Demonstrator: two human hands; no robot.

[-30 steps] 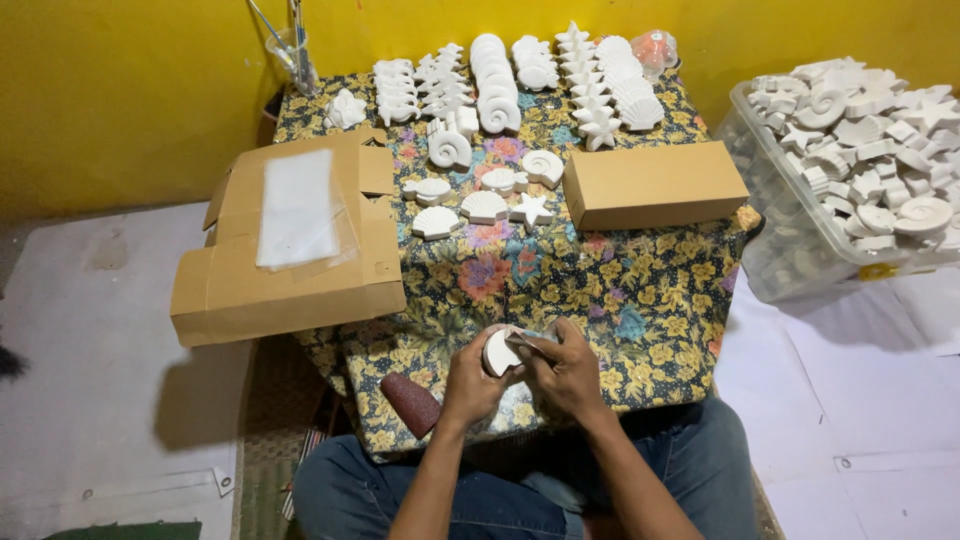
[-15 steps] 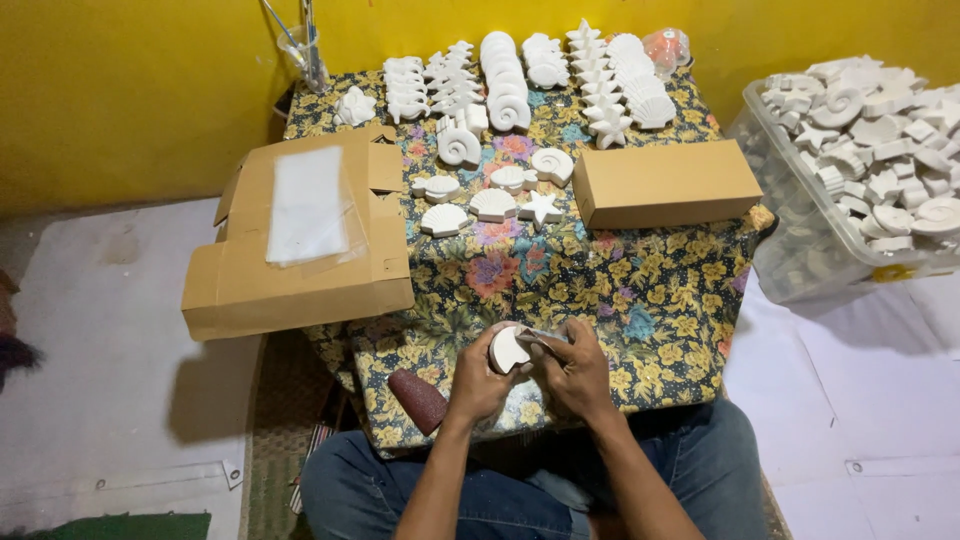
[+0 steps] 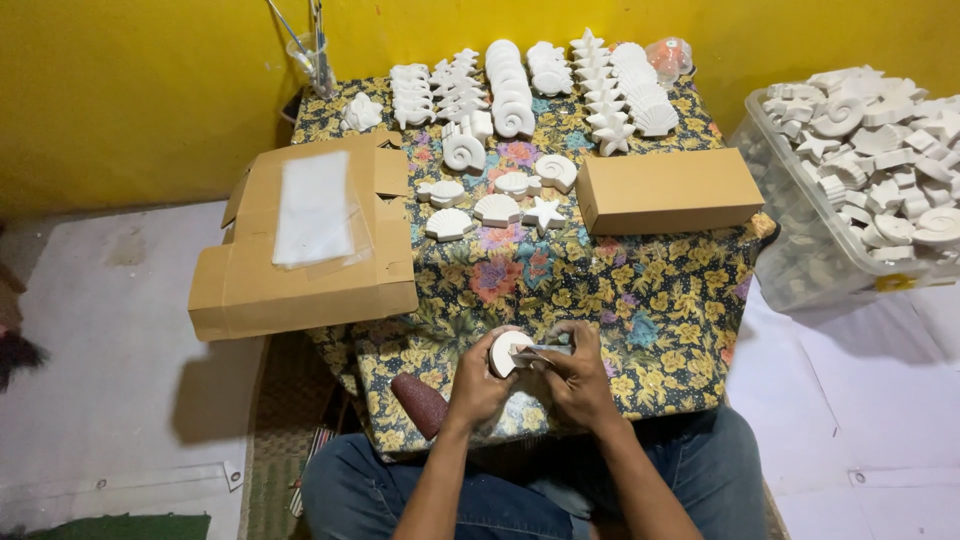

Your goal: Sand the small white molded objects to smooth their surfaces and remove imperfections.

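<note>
Floral table (image 3: 660, 300) front edge, hands (image 3: 530, 375) around white disc (image 3: 503, 352)

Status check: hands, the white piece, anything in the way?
Left hand grips white piece. Right hand holds thin tool against it. Nothing in the way.

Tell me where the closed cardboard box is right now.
In the head view, the closed cardboard box lies on the right side of the floral-cloth table, just right of the white star piece and left of the clear plastic bin of white pieces.
</note>
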